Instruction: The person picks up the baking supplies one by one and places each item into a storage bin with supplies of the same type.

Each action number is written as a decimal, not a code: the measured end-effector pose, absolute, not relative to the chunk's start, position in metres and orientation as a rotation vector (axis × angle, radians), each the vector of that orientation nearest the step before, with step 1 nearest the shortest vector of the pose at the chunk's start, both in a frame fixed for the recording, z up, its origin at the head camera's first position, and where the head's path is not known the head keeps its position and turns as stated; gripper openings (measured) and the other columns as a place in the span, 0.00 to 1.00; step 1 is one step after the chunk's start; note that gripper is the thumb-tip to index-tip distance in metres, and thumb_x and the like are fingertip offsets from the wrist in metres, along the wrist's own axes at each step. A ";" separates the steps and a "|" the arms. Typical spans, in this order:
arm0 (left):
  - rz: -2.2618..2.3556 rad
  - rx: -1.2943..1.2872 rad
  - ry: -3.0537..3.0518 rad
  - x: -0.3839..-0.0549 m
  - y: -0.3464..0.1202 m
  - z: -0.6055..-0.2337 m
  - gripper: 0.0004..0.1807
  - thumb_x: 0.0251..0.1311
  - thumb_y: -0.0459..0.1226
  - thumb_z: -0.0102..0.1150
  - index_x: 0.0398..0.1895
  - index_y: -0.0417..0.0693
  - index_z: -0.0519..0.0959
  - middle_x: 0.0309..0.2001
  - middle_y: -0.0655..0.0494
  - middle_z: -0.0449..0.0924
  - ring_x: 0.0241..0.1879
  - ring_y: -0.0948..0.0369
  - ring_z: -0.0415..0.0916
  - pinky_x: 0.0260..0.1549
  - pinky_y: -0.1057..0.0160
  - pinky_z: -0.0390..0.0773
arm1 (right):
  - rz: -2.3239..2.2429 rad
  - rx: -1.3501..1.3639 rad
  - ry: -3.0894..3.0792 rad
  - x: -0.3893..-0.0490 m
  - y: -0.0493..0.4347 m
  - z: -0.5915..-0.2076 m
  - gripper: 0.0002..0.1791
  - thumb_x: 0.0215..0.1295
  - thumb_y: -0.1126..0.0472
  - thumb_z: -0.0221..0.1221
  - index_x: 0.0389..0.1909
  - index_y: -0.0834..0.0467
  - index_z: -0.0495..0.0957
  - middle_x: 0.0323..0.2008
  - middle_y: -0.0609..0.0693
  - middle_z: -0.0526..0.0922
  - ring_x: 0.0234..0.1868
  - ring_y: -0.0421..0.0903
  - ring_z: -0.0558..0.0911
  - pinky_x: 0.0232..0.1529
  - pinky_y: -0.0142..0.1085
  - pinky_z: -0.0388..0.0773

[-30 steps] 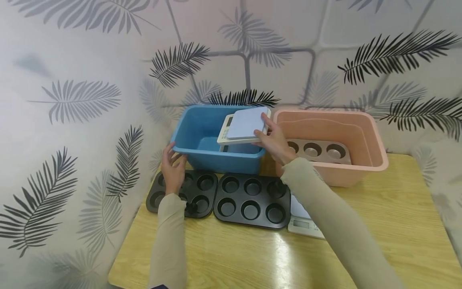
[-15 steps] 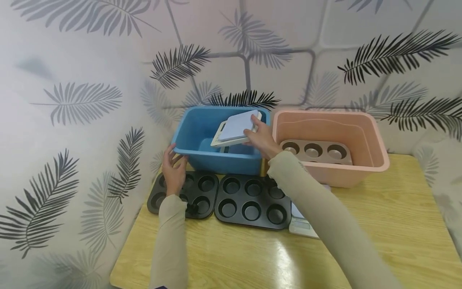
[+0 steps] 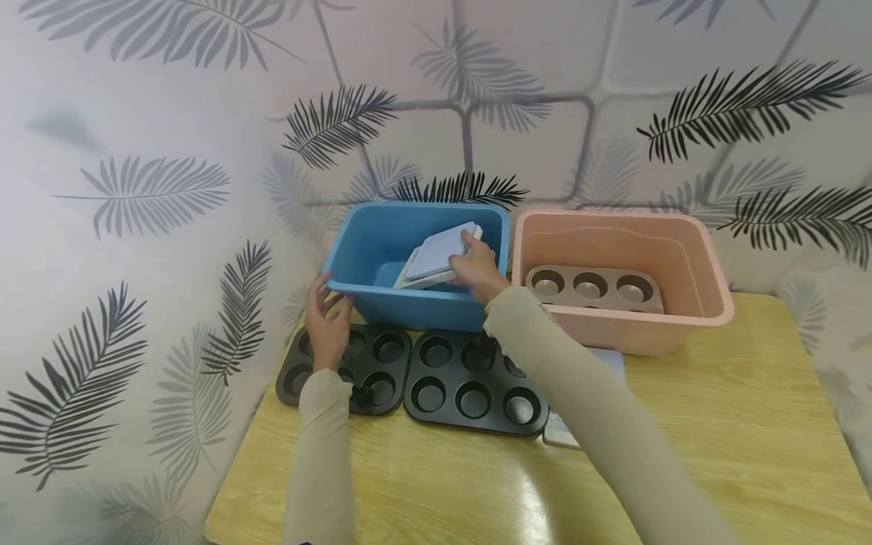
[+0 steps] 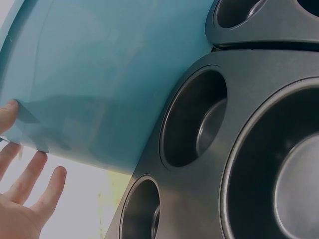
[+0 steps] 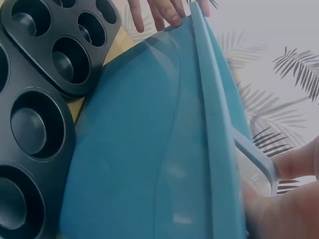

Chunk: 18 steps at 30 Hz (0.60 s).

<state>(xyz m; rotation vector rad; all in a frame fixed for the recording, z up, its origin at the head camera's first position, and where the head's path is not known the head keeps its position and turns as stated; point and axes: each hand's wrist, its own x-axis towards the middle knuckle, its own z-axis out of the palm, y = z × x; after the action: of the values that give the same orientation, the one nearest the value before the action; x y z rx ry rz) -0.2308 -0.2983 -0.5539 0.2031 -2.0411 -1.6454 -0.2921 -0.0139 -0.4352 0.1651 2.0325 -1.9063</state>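
My right hand point(image 3: 479, 270) grips a white kitchen scale point(image 3: 436, 251) by its right edge, thumb on top. The scale is tilted inside the blue bin point(image 3: 422, 303), its lower part hidden by the front wall. In the right wrist view the scale's rounded corner point(image 5: 259, 164) shows past the bin's rim, between thumb and fingers. At the bin's front left corner my left hand point(image 3: 328, 325) holds the rim, one finger over it and the thumb on the front wall. The left wrist view shows the thumb point(image 4: 7, 115) touching the blue plastic and other fingers point(image 4: 30, 177) spread beside it.
Two dark muffin pans point(image 3: 390, 348) point(image 3: 450, 418) lie side by side before the blue bin. A pink bin point(image 3: 708, 303) stands to the right with a brownish muffin pan point(image 3: 591, 285) inside. Another scale point(image 3: 606, 363) lies partly under my right forearm. Walls rise behind and left.
My right hand has moved left and down, lowering the scale from above the rim into the blue bin. The left hand stays at the bin's corner.
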 end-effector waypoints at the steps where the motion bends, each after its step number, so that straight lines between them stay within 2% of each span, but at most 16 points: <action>1: -1.646 0.205 -2.039 -0.231 -0.297 -0.553 0.32 0.74 0.34 0.69 0.78 0.58 0.74 0.75 0.40 0.77 0.67 0.38 0.81 0.65 0.29 0.78 | -1.905 0.178 2.037 -0.292 -0.015 -0.437 0.44 0.79 0.72 0.49 0.91 0.50 0.48 0.89 0.63 0.44 0.82 0.65 0.65 0.70 0.56 0.80; 5: -1.669 0.225 -2.018 -0.226 -0.291 -0.545 0.33 0.74 0.31 0.68 0.79 0.51 0.72 0.76 0.35 0.74 0.68 0.33 0.78 0.67 0.27 0.75 | -1.897 0.217 2.044 -0.293 -0.016 -0.441 0.47 0.73 0.75 0.48 0.90 0.50 0.50 0.88 0.65 0.42 0.83 0.64 0.60 0.70 0.55 0.81; 11: -1.688 0.213 -2.004 -0.216 -0.283 -0.528 0.32 0.74 0.28 0.66 0.79 0.45 0.71 0.76 0.33 0.74 0.68 0.32 0.78 0.67 0.27 0.75 | -1.918 0.231 1.998 -0.292 -0.013 -0.441 0.47 0.72 0.77 0.45 0.91 0.53 0.48 0.88 0.66 0.34 0.85 0.66 0.55 0.70 0.57 0.80; 15: -1.676 0.197 -2.017 -0.216 -0.282 -0.527 0.33 0.74 0.29 0.65 0.80 0.45 0.70 0.76 0.33 0.74 0.68 0.32 0.78 0.66 0.27 0.76 | -1.905 0.221 1.993 -0.291 -0.010 -0.440 0.46 0.74 0.77 0.44 0.91 0.54 0.47 0.89 0.64 0.37 0.85 0.65 0.59 0.74 0.59 0.76; 18: -1.677 0.219 -2.025 -0.216 -0.283 -0.528 0.33 0.74 0.29 0.65 0.80 0.47 0.70 0.77 0.34 0.74 0.69 0.33 0.78 0.67 0.28 0.76 | -1.815 0.220 2.055 -0.290 -0.010 -0.436 0.45 0.75 0.74 0.42 0.91 0.55 0.45 0.91 0.60 0.42 0.88 0.60 0.56 0.82 0.57 0.67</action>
<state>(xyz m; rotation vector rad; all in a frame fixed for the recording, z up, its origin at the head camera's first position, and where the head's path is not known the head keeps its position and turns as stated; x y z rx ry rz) -0.2157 -0.2830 -0.5281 0.2194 -2.0253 -1.6770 -0.2903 -0.0103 -0.4364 0.2205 2.0553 -1.8151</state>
